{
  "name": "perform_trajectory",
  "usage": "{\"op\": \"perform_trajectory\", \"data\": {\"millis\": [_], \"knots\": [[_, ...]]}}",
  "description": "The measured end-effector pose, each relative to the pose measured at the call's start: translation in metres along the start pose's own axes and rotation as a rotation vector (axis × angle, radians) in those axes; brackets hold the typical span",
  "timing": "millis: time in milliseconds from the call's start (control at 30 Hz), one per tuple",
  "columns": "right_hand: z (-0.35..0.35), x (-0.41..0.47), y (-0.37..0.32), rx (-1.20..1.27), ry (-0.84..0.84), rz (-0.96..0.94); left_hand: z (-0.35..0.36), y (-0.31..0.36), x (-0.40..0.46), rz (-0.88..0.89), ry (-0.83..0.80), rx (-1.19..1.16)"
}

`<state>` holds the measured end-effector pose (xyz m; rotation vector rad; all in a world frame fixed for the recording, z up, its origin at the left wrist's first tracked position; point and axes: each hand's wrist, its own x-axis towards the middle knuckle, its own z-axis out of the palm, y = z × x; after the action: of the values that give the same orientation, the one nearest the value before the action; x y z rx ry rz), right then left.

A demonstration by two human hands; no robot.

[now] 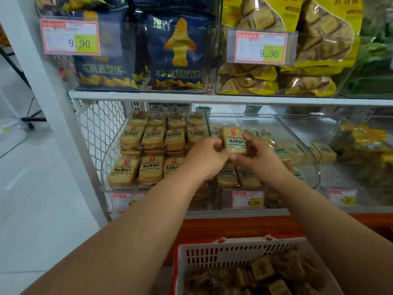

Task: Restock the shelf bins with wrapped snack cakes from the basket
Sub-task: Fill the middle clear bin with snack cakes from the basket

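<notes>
Nearest the camera, white basket (pixel 214 255) w/ wrapped cakes. Beyond it, left hand (pixel 205 159) & right hand (pixel 258 157) both pinch one snack cake (pixel 234 140), held up over the half-filled middle bin (pixel 297 137); left bin (pixel 106 158) packed full.

Shop: price tags (pixel 261 47) (9.90), stocked shelf bins (pixel 314 167).

One wrapped snack cake (pixel 234 141) is held upright between the left hand (pixel 207 158) and the right hand (pixel 258 159), above the middle clear bin (pixel 306 150) on the lower shelf. The left bin (pixel 106 162) is filled with neat rows of the same cakes. A white basket (pixel 212 254) of wrapped cakes is seen near, at lower right. Blue snack bags (pixel 176 50) are stocked on the shelf above.
</notes>
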<state>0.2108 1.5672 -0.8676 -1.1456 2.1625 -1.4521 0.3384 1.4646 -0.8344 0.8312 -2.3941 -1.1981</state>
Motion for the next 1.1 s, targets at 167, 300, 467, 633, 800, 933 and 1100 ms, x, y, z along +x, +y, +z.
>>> {"op": "perform_trajectory", "data": {"millis": [167,300,467,633,800,933,1100], "knots": [[0.004,0.042,0.027,-0.086,0.094,0.179,-0.008,-0.008,0.011,0.072,0.106,0.449],[0.012,0.080,0.028,-0.264,0.151,0.234,-0.009,-0.013,0.013,0.052,0.011,0.656],[0.022,0.109,0.026,-0.410,0.118,0.217,-0.009,-0.013,0.012,0.075,-0.023,0.708],[0.030,0.127,0.017,-0.420,0.074,0.243,-0.007,-0.012,0.010,0.075,-0.045,0.666],[0.032,0.130,0.020,-0.387,0.049,0.248,-0.004,-0.010,0.011,0.079,-0.053,0.686],[0.019,0.121,0.024,-0.320,0.009,0.259,-0.006,-0.012,0.010,0.078,-0.052,0.686],[0.004,0.100,0.016,-0.268,0.025,0.250,-0.005,-0.011,-0.002,0.110,0.007,0.654]]}}
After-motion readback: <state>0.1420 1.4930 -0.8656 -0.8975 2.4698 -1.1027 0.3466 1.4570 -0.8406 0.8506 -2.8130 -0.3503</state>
